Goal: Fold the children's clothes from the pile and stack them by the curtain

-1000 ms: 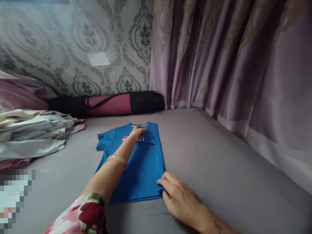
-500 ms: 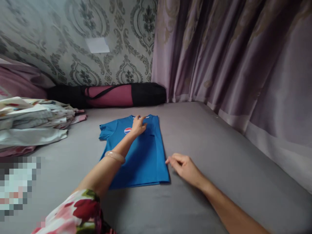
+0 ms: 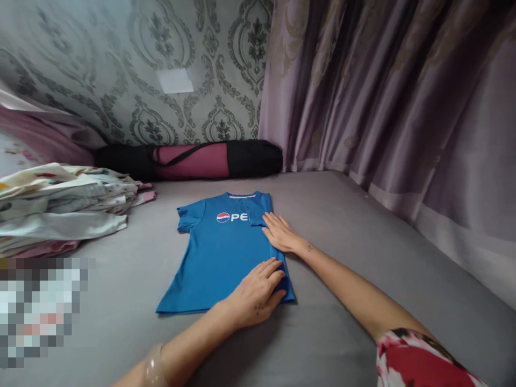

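Right hand: fingers out straight, palm down, holding nothing that shows; fingertips on the folded side of the blue T-shirt, just below the turned-in sleeve. Left hand: nearer the hem, fingers spread and loosely bent over the same side, thumb apart from them, dark blue cloth showing in the gap; can't tell how firmly it presses.

T-shirt lies face up mid-bed, collar toward the far edge of the bed, hem toward the near side. Side facing the bed's right edge is folded in, that sleeve across the chest and hiding part of the print. Round red-white-blue logo plus white letters "PE" readable. Other sleeve sticks out toward the left, a bit crumpled.

Arms: clear bangle on left forearm, red-white floral sleeve on right arm.

Long black-and-maroon bag with black strap lies along the far edge, against patterned wallpaper. Purple curtain hangs along the right edge, touching the bag's end or nearly. Clothes heap on the left side, well apart from the T-shirt; pixelated patch below it, unreadable. Pink fabric behind, at the far left corner.
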Demonstrator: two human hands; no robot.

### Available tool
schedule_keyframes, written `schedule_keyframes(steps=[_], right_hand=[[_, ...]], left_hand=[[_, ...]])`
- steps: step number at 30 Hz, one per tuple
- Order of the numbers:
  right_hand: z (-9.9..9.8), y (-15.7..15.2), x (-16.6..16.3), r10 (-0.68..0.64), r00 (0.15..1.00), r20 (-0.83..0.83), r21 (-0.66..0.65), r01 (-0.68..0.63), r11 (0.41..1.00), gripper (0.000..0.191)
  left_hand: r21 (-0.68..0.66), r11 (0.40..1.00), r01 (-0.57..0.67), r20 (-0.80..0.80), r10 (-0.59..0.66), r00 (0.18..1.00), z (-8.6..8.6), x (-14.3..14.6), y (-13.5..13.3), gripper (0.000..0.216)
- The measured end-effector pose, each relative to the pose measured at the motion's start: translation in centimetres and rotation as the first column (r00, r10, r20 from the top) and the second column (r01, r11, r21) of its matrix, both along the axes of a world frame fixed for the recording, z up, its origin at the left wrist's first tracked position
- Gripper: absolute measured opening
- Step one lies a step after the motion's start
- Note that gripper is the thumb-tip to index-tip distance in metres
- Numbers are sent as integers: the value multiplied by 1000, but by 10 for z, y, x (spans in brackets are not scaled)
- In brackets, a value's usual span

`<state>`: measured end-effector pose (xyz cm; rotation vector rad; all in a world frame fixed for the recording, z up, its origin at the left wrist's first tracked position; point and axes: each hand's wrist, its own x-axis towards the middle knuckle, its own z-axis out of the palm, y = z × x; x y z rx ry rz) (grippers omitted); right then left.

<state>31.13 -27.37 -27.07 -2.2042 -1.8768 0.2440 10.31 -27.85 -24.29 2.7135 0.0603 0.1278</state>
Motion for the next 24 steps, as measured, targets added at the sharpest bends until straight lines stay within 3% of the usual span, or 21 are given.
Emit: schedule_keyframes(steps=[4,10,18,22,24], right_hand=[[0,29,6,-70,997,-11,-67,69,995,69],[2,73,22,-196,981,13,-120,196,973,71],[-10,117,33,-339,938,66,-39,342,939,66],[-11,120,39,-337,942,-5,-28,337,941,64],[-6,119,44,-316,946,-69,-26,315,949,64]], left_hand=[[25,1000,-9,-43,10,999,-9,-2,-3,45],[68,998,-4,28,2,1000,-19,-5,-7,46],[95,995,-14,77,7,997,-21,-7,-8,48],[29,999,-18,119,14,993,-21,-6,-7,46],[-94,991,-98,186,114,976,-20,-6,-5,40]])
